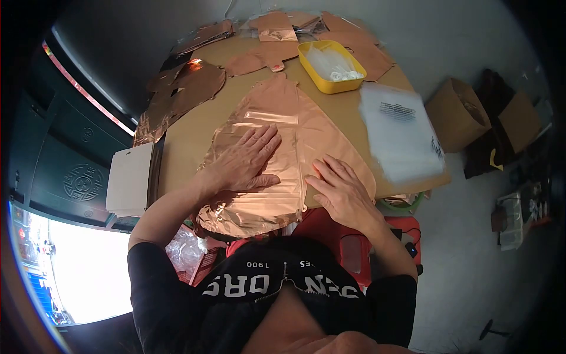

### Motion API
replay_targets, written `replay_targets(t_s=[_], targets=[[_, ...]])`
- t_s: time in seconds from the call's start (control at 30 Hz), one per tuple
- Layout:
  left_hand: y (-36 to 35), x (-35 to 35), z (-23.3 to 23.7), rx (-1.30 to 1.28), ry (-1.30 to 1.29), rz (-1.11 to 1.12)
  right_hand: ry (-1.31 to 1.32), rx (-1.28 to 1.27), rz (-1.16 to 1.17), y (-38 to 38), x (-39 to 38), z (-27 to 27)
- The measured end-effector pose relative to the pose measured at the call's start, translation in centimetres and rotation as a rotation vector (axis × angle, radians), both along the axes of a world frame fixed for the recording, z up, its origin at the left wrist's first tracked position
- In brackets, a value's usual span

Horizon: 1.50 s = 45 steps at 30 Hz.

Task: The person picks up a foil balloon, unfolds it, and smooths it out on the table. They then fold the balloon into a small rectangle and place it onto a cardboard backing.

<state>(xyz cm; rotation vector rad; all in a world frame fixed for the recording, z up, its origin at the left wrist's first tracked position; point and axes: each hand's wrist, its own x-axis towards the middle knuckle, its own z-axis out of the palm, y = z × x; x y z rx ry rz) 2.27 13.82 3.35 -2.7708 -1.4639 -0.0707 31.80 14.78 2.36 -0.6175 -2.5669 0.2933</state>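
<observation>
A large flat copper-coloured foil balloon (283,141) lies in front of me, its narrow tip pointing away and its wide end hanging over the near table edge. My left hand (250,162) rests palm down on its left half, fingers stretched out. Over the right half is my right hand (342,192), fingers apart and slightly bent, the fingertips on the foil just right of a lengthwise fold. The left part of the foil is creased and shiny, and the right part looks smoother. Neither hand grips anything that I can see.
A yellow tub (331,85) of white pieces stands at the back right, beside a stack of clear plastic bags (401,133). More copper foil sheets (197,88) lie along the back and left. White cards (131,182) stand at the left edge. Cardboard boxes (458,115) are on the right.
</observation>
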Motion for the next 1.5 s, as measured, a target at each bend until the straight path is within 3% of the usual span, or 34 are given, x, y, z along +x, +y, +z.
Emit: replay_targets(t_s=[1.17,1.5], targets=[[-0.9,0.5,0.4,0.015,0.027,0.004,0.008,-0.014,0.018,-0.1,0.7,0.8],[-0.8,0.5,0.3,0.012,0.033,0.013,-0.033,0.053,-0.135,0.4,2.4,0.3]])
